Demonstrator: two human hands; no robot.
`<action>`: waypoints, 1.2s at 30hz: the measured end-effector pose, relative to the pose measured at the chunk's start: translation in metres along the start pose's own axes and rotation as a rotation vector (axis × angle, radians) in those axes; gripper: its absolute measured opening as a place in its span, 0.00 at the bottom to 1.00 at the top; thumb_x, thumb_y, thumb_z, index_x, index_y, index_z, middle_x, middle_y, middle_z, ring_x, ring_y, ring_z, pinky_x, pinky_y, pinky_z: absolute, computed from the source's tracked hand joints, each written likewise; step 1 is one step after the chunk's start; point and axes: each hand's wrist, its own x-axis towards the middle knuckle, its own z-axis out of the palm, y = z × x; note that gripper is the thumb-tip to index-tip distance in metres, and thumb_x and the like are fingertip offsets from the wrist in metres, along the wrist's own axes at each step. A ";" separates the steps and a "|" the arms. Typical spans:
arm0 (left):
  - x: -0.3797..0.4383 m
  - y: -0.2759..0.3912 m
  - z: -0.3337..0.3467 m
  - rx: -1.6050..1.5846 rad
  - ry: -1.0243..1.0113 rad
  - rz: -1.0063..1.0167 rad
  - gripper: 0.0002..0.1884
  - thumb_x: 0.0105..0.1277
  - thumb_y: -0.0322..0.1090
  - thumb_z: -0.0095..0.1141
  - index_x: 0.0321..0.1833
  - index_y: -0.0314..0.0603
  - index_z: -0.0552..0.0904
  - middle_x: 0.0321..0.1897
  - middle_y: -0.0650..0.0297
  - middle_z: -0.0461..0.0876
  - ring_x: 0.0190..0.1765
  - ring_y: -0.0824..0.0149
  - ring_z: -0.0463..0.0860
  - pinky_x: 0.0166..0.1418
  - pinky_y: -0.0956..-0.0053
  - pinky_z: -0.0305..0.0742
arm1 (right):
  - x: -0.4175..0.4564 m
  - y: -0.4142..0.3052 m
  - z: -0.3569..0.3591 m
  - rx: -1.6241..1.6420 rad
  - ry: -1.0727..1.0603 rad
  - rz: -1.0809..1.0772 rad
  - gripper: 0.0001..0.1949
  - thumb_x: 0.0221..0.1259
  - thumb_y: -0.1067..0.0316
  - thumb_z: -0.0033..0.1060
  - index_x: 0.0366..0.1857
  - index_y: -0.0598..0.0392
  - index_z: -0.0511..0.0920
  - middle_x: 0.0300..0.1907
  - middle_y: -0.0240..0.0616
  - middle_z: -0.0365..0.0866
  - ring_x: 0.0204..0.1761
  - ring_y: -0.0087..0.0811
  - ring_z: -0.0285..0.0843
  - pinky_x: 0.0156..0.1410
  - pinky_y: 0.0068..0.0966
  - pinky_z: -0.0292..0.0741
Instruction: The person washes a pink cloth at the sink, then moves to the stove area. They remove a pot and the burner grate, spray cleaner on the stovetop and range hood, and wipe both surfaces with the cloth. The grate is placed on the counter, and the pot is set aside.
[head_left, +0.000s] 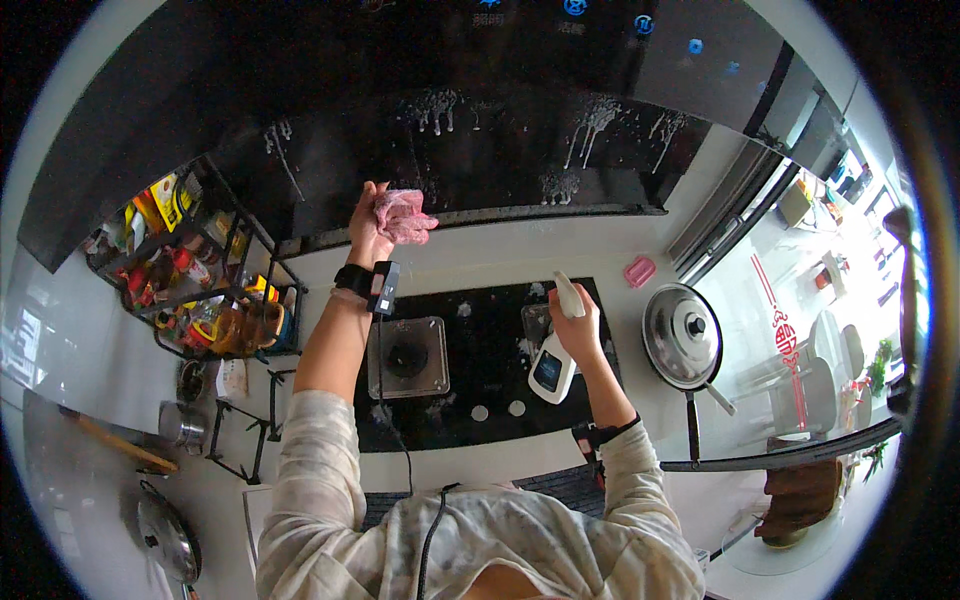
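My left hand (367, 223) holds a crumpled pink cloth (405, 217) up in front of the black glossy range hood panel (502, 172). White foam (598, 116) clings to that panel in several patches and runs down in streaks. My right hand (577, 324) grips the neck of a white spray bottle (553, 371) with a dark label, held over the right part of the black gas cooktop (480, 349). Small foam spots lie on the cooktop. A square burner tray (408, 358) is at its left.
A black rack (225, 292) with seasoning bottles and packets stands left. Black pan supports (238, 442) rest on the counter below it. A lidded frying pan (682, 335) and a pink dish (640, 272) sit right of the cooktop, beside a glass sliding door. Another lid (166, 534) is lower left.
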 end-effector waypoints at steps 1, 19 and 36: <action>-0.004 0.004 0.003 -0.022 -0.018 0.003 0.17 0.71 0.51 0.60 0.44 0.42 0.85 0.33 0.64 0.86 0.38 0.63 0.85 0.44 0.62 0.83 | -0.001 0.000 0.004 0.008 0.000 -0.011 0.08 0.63 0.68 0.65 0.41 0.59 0.81 0.33 0.45 0.82 0.32 0.42 0.82 0.41 0.33 0.77; -0.181 0.099 0.157 0.282 0.081 -0.014 0.31 0.71 0.51 0.61 0.65 0.31 0.74 0.45 0.56 0.85 0.43 0.65 0.86 0.48 0.66 0.83 | -0.007 -0.022 0.035 0.135 -0.117 -0.103 0.08 0.66 0.69 0.63 0.44 0.61 0.80 0.32 0.39 0.83 0.32 0.24 0.82 0.37 0.24 0.77; -0.182 0.161 0.234 0.872 -0.260 0.403 0.27 0.78 0.33 0.30 0.77 0.31 0.58 0.75 0.55 0.66 0.69 0.60 0.75 0.75 0.65 0.68 | 0.171 -0.236 0.175 -0.065 -0.072 -0.536 0.24 0.56 0.50 0.65 0.41 0.66 0.82 0.47 0.60 0.82 0.53 0.55 0.81 0.60 0.39 0.79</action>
